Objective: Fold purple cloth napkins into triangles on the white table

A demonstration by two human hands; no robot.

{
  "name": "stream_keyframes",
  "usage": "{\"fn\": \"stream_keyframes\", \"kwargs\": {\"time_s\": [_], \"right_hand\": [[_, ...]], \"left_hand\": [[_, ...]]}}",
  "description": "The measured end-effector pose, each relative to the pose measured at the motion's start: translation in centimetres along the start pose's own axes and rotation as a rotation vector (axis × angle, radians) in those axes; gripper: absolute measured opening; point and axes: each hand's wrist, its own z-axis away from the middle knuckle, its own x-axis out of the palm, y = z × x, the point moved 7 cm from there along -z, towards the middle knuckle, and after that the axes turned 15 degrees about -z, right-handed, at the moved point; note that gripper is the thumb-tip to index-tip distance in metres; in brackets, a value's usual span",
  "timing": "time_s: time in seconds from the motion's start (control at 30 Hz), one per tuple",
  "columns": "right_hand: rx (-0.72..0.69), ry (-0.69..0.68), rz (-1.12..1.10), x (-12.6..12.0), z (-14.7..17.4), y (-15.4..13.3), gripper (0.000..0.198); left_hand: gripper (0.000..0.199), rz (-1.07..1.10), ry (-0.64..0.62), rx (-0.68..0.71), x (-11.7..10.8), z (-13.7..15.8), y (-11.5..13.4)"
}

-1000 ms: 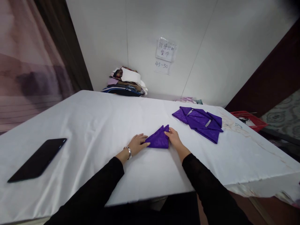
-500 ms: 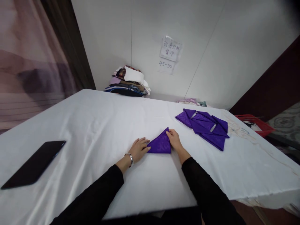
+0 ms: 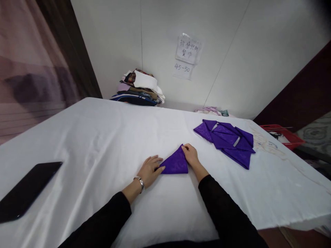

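Note:
A purple cloth napkin (image 3: pixel 177 163), folded into a triangle, lies on the white-covered table in front of me. My left hand (image 3: pixel 150 171) rests flat at its left corner, fingers stretched out and the thumb on the cloth's tip. At the upper right, my right hand (image 3: pixel 190 154) is closed in a pinch on the napkin's top corner. Its fingertips partly cover that corner. Farther right lie several folded purple napkins (image 3: pixel 227 137), overlapping one another, with small pale strips showing among them.
A black tablet-like slab (image 3: pixel 27 191) lies on the white tablecloth (image 3: pixel 103 137) at left. A stack of folded clothes (image 3: pixel 141 88) and more cloth (image 3: pixel 210 111) sit by the wall. Handwritten paper signs (image 3: pixel 186 51) hang there. A red basket (image 3: pixel 291 137) stands beyond the right edge.
The view has shifted slightly, so the slab sits lower and farther left. Both hands keep their places on the napkin, with its top corner still pinched.

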Motion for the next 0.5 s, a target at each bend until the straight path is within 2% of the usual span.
{"fn": "stream_keyframes", "kwargs": {"time_s": [0.23,0.5], "right_hand": [[-0.045,-0.018,0.153,0.32,-0.29,-0.61,0.021],[-0.112,-0.022,0.307,0.47,-0.3,-1.06,0.019]], "left_hand": [[0.038,-0.029,0.096,-0.016,-0.43,-0.11,-0.41],[0.036,-0.1,0.109,-0.036,-0.53,0.07,-0.67]]}}
